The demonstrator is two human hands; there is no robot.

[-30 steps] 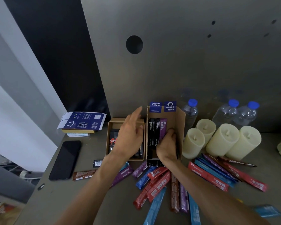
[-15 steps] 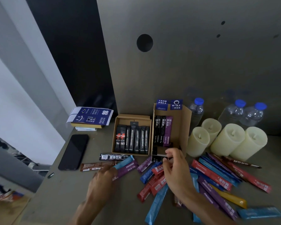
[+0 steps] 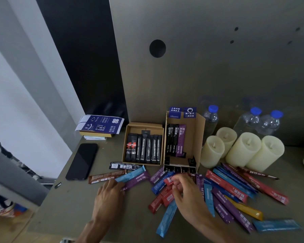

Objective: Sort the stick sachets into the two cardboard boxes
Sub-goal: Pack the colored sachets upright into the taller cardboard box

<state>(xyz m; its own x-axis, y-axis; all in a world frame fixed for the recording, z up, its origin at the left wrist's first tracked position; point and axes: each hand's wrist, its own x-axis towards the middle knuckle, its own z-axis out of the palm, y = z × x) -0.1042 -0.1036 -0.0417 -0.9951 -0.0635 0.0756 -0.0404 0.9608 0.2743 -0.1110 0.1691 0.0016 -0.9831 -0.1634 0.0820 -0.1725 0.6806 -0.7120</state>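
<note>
I see left hand (image 3: 109, 197) low over table (image 3: 68, 207), fingers straight, tips touching purple sachet (image 3: 139, 179) just beside blue sachet (image 3: 132, 173); nothing gripped. Right hand (image 3: 188, 195) over middle of loose sachets (image 3: 226, 186), fingers curled down at red sachet (image 3: 167, 181); I cannot tell if it pinches it. Left box (image 3: 144, 125) beyond left hand, row of black sachets (image 3: 147, 149) inside, side by side. Right box (image 3: 199, 137) just beside it, taller, two black sticks (image 3: 171, 137) and purple stick (image 3: 181, 140) along its left wall. Loose sachets spread in front of both boxes, mostly rightward.
</note>
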